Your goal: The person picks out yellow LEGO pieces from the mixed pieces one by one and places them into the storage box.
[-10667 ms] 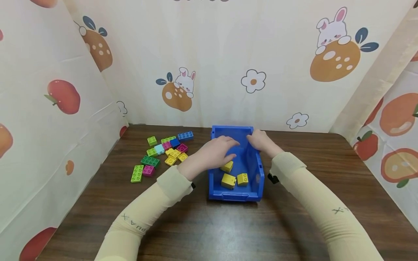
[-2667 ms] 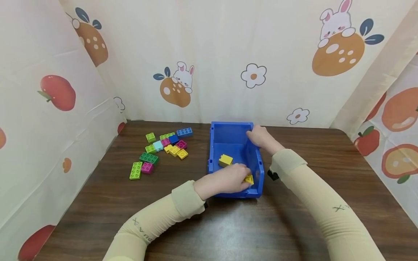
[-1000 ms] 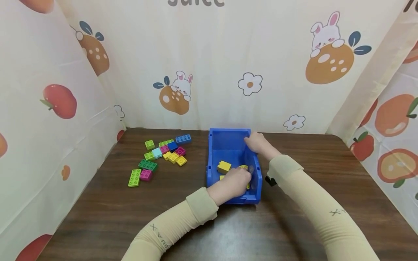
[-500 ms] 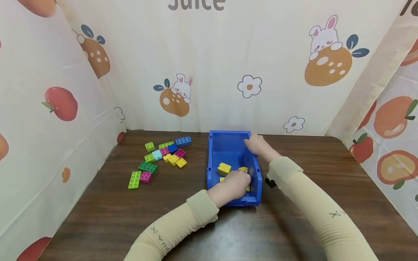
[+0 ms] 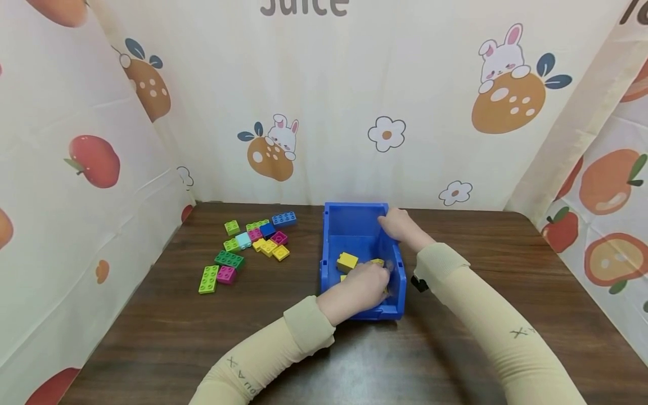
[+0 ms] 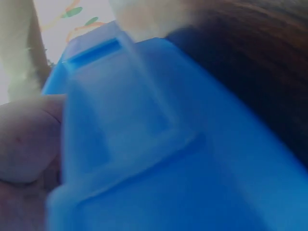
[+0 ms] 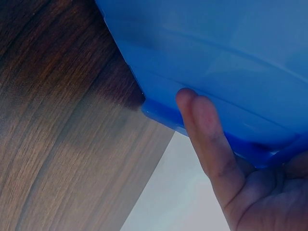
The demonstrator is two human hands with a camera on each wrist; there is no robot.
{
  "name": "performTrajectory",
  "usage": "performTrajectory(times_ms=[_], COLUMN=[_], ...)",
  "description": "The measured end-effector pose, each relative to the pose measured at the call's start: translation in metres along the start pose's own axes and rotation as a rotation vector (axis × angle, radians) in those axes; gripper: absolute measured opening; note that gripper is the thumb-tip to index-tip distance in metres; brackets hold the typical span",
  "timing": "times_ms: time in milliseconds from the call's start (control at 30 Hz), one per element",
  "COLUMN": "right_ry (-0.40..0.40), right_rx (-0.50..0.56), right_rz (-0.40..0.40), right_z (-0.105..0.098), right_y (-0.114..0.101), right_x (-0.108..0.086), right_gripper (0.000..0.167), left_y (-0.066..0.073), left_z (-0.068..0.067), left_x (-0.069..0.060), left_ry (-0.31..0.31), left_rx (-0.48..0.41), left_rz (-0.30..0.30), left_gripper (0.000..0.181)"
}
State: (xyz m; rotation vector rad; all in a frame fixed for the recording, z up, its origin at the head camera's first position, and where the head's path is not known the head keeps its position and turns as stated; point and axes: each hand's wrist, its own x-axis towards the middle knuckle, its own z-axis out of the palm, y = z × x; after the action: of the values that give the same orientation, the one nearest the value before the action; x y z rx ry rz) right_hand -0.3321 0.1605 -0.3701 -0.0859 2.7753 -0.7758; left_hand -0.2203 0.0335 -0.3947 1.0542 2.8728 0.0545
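Note:
A blue plastic bin [image 5: 356,218] stands on the table, with its lower front side toward me. My right hand [image 5: 401,224] grips the top of its right wall; in the right wrist view two fingers [image 7: 207,120] lie along the outside. Reaching over the front, my left hand [image 5: 361,287] is down inside the bin with curled fingers, pinching a yellow toy brick [image 5: 386,291] that is mostly hidden. Another yellow brick [image 5: 347,262] lies left of that hand, and a further one [image 5: 377,262] shows just behind it. The left wrist view shows mainly the bin's blue plastic [image 6: 144,192].
Left of the bin lies a loose group of toy bricks: a dark green brick [image 5: 230,259], a lime brick [image 5: 208,279], a blue brick [image 5: 284,219], a yellow brick [image 5: 280,252] and several others. A printed curtain [image 5: 329,84] hangs behind the brown table [image 5: 283,304].
My left hand was above the bin with fingers apart at first; it has since gone down to the front right inside and the yellow bricks have shifted. My right hand has kept its hold.

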Motion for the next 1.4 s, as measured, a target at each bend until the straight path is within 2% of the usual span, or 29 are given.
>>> performTrajectory(times_ms=[100, 233, 367, 567, 800, 967, 1400], right_ry=[-0.004, -0.005, -0.006, 0.004, 0.0, -0.014, -0.015], right_rx=[-0.001, 0.003, -0.001, -0.011, -0.009, -0.005, 0.022], right_rz=[0.003, 0.009, 0.008, -0.005, 0.002, 0.009, 0.011], right_z=[0.0, -0.001, -0.001, 0.0, 0.0, -0.002, -0.001], right_y=[-0.001, -0.001, -0.001, 0.0, -0.001, -0.001, 0.0], right_x=[0.0, -0.001, -0.001, -0.001, 0.0, 0.0, -0.001], right_gripper=[0.037, 0.044, 0.05, 0.049, 0.049, 0.05, 0.046], left_y=[0.0, 0.0, 0.0, -0.004, -0.017, -0.029, -0.055], left_z=[-0.007, -0.014, -0.019, -0.026, -0.034, -0.041, -0.047], left_x=[-0.006, -0.013, -0.018, -0.028, -0.039, -0.045, -0.066], left_ry=[0.04, 0.071, 0.092, 0.135, 0.193, 0.216, 0.361], left_rx=[-0.01, -0.02, -0.012, -0.047, -0.12, -0.184, -0.226], left_rz=[0.021, 0.043, 0.058, 0.058, 0.029, -0.014, -0.116], left_gripper=[0.055, 0.057, 0.056, 0.046, 0.042, 0.043, 0.043])
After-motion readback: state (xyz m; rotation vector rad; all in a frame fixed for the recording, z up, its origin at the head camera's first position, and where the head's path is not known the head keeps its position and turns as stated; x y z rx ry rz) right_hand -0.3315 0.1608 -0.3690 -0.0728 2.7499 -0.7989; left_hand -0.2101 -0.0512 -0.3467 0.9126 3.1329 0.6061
